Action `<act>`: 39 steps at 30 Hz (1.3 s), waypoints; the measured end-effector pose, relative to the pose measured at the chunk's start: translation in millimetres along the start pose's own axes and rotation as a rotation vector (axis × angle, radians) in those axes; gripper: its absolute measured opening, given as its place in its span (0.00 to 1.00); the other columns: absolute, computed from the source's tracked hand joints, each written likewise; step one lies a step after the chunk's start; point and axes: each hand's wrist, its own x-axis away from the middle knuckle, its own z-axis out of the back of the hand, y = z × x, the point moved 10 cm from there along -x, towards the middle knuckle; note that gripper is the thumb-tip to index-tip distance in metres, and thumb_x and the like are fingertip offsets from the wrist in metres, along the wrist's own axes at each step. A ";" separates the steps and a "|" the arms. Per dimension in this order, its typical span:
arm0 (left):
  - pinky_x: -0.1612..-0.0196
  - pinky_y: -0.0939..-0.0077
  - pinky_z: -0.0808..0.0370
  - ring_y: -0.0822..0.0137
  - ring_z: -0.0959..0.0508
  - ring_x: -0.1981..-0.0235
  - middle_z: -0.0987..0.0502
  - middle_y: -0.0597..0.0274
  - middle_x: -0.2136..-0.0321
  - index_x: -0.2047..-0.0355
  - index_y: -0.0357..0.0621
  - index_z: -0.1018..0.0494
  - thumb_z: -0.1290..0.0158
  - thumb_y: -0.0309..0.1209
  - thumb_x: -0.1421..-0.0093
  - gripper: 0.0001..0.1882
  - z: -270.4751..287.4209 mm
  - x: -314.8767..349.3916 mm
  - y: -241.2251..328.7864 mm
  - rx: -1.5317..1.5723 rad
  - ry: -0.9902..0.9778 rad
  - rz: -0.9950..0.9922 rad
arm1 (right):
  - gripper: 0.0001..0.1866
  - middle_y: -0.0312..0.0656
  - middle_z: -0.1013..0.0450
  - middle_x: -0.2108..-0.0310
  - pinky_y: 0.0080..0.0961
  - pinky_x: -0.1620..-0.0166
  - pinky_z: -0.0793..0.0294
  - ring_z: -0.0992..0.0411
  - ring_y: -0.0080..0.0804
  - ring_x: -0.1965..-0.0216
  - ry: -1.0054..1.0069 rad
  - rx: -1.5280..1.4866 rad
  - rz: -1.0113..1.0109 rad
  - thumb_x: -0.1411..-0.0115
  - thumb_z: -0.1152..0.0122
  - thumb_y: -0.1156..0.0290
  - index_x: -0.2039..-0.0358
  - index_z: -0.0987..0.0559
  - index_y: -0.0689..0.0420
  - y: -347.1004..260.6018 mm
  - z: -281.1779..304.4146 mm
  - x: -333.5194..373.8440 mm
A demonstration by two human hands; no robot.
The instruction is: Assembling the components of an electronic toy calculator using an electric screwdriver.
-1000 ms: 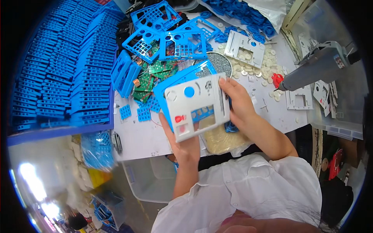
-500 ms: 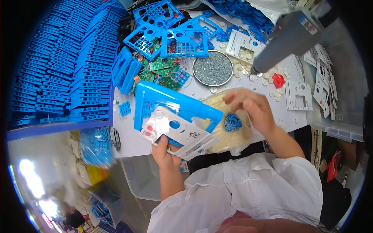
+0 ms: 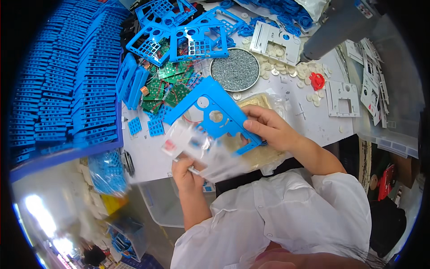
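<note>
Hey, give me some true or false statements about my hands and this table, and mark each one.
1. Your right hand holds the blue frame. True.
2. Your left hand is empty. False: it holds the white panel.
3. Grey pieces lie in the round dish. True.
4. The red piece lies in the dish. False: it lies right of the dish, beside white discs.

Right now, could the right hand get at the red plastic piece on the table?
Probably not until freed: the right hand holds the blue frame. Otherwise the way looks open: the red plastic piece lies uncovered, ahead and to the right, with the grey tool appearing beyond it.
</note>
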 end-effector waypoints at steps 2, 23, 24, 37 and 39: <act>0.35 0.54 0.31 0.51 0.35 0.32 0.39 0.41 0.31 0.28 0.34 0.50 0.54 0.22 0.46 0.43 -25.0 -13.5 8.8 -0.014 -0.058 -0.042 | 0.20 0.35 0.25 0.57 0.21 0.56 0.24 0.27 0.19 0.61 -0.007 0.015 0.003 0.26 0.46 0.64 0.40 0.30 0.63 0.2 1.6 1.7; 0.74 0.82 0.28 0.70 0.23 0.74 0.22 0.54 0.60 0.46 0.30 0.31 0.53 0.19 0.48 0.26 5.1 -4.4 -11.2 -0.469 0.295 0.154 | 0.27 0.37 0.28 0.48 0.25 0.44 0.29 0.30 0.21 0.48 -0.048 0.074 -0.048 0.35 0.33 0.67 0.40 0.33 0.60 29.8 -3.2 11.6; 0.74 0.82 0.27 0.69 0.22 0.73 0.21 0.54 0.60 0.45 0.30 0.31 0.53 0.18 0.47 0.26 3.4 -3.5 -10.2 -0.494 0.276 0.166 | 0.28 0.37 0.28 0.48 0.25 0.44 0.29 0.29 0.21 0.48 -0.037 0.048 -0.045 0.35 0.32 0.68 0.40 0.33 0.60 27.6 -4.0 12.3; 0.74 0.80 0.31 0.71 0.27 0.77 0.25 0.59 0.70 0.50 0.32 0.30 0.54 0.15 0.48 0.22 5.0 7.9 -15.1 -0.424 0.339 0.180 | 0.31 0.41 0.25 0.49 0.25 0.46 0.25 0.26 0.24 0.47 -0.042 0.081 0.018 0.40 0.26 0.69 0.41 0.32 0.59 18.5 -17.6 18.8; 0.74 0.80 0.31 0.71 0.27 0.78 0.25 0.59 0.70 0.51 0.32 0.30 0.54 0.15 0.48 0.22 4.7 8.6 -16.3 -0.401 0.338 0.186 | 0.32 0.40 0.26 0.49 0.24 0.46 0.27 0.28 0.23 0.47 -0.047 0.054 -0.016 0.41 0.25 0.69 0.41 0.32 0.59 22.1 -17.1 19.3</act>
